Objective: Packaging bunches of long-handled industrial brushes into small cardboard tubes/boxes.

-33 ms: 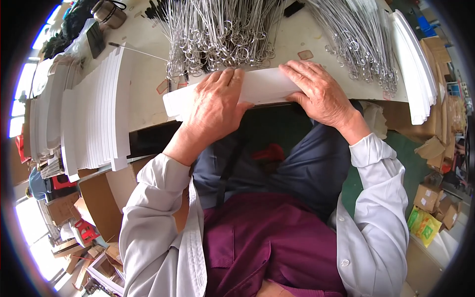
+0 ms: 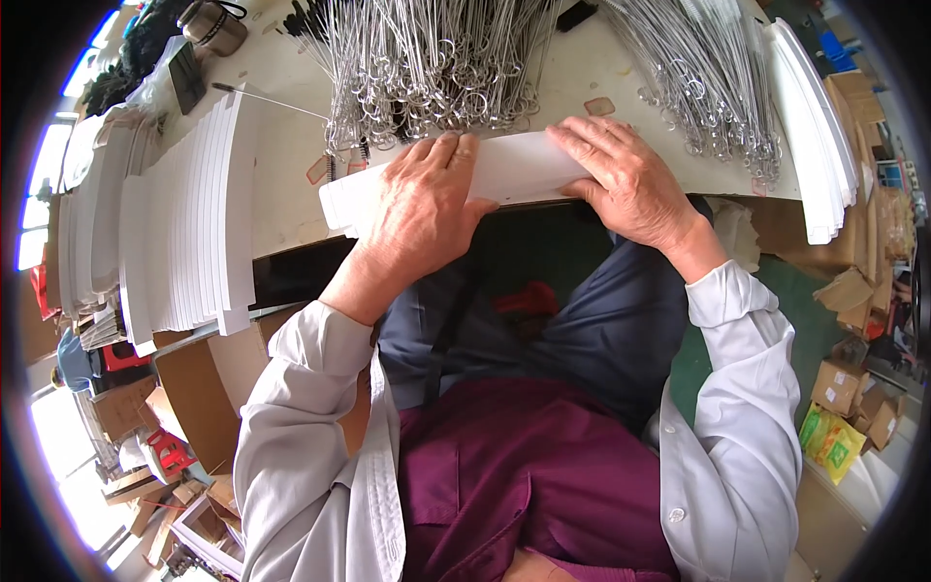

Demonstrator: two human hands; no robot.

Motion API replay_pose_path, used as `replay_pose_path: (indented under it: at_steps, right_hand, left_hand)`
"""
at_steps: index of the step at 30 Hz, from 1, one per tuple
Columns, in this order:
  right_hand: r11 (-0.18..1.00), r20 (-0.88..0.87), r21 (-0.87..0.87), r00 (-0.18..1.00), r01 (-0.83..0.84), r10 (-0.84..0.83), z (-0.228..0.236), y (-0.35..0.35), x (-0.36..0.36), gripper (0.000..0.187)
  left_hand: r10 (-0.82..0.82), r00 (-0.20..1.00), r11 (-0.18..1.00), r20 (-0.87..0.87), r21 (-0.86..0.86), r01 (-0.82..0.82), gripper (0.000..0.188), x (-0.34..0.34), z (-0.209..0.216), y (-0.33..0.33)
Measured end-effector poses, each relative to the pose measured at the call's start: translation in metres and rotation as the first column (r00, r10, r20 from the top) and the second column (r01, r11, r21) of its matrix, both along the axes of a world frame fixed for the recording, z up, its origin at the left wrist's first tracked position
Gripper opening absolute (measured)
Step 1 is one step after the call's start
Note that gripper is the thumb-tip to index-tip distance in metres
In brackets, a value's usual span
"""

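Note:
A long, narrow white carton (image 2: 524, 167) lies across the front edge of the table, its left end showing past my left hand. My left hand (image 2: 419, 199) is wrapped over its left part, fingers on top and thumb along the near side. At its right end, my right hand (image 2: 626, 184) grips it with fingers over the far side and thumb on the near side. Just beyond the carton lies a big heap of thin wire brushes (image 2: 446, 68) with ring-shaped ends towards me. My palms hide parts of the carton.
Flat white cartons stand in a row (image 2: 189, 209) at the left; another white stack (image 2: 819, 136) sits at the table's right edge. A second pile of wire brushes (image 2: 703, 87) is at the back right. A metal flask (image 2: 215, 29) stands back left. Brown cardboard (image 2: 199, 398) is below left.

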State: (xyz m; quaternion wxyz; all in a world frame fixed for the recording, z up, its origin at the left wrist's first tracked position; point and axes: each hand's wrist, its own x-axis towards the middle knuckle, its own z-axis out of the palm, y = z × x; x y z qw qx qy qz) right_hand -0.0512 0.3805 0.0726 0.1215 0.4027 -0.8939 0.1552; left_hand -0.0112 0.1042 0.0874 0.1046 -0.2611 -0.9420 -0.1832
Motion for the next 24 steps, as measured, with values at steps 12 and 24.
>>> replay_pose_path:
  at_steps: [12,24]
  right_hand:
    - [0.99,0.089,-0.137,0.996,0.043,-0.031,-0.008,0.001,0.004,0.059]
    - [0.999,-0.015,0.04,1.0,0.021,-0.02,-0.019,-0.031,0.035,0.07]
  left_hand:
    - [0.047,0.997,0.999,-0.06,0.002,-0.047,0.055,0.002,-0.015,0.011]
    - [0.078,0.977,0.989,-0.198,-0.106,-0.1,0.073,0.026,-0.047,0.022]
